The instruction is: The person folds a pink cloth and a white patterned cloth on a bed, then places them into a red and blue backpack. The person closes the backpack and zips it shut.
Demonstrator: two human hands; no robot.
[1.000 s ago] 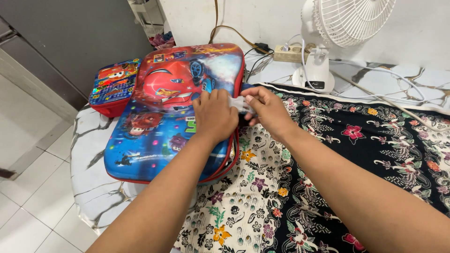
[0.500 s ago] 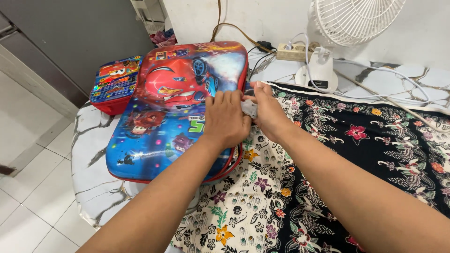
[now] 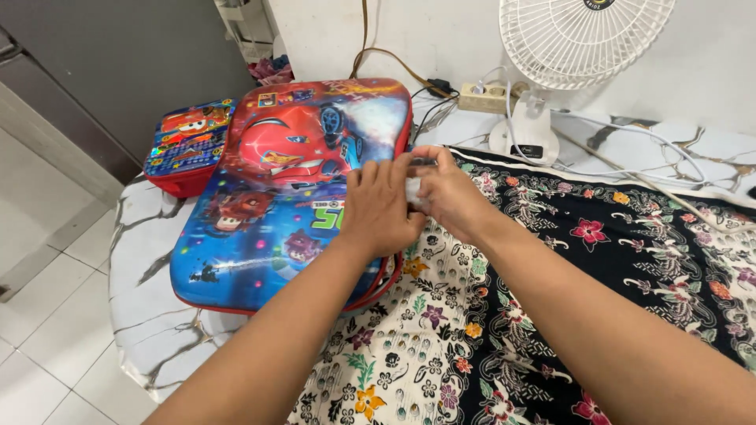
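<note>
Head view, looking down over your two forearms. The marbled white table (image 3: 150, 330) fills the lower left, and a black and cream floral cloth (image 3: 551, 315) covers its right half, from about 3 o'clock round to 6 o'clock of the scene. On the table at 10 o'clock of centre lies the large cartoon-car backpack (image 3: 268, 205), flat on its back, blue and red with a moulded glossy front and a red edge; its right side overlaps the cloth. At 10 o'clock of the backpack, touching its upper left corner, sits a smaller red and blue case (image 3: 185, 142) in the same pattern. At 1 o'clock of the scene a white desk fan (image 3: 579, 35) stands on its base (image 3: 526, 135), with a power strip (image 3: 484, 96) and loose white cables (image 3: 630, 157) near it along the wall.

Your left hand (image 3: 382, 208) lies palm down on the right edge of the backpack, fingers together and curled forward, pressing on the bag. Your right hand (image 3: 453, 193) meets it from 3 o'clock, fingers bent and closed in a pinch. Between the two hands a small white object (image 3: 413, 191) shows, pinched at the backpack's right edge; what it is cannot be told, as the fingers hide most of it. Both hands touch each other at the fingertips.
</note>
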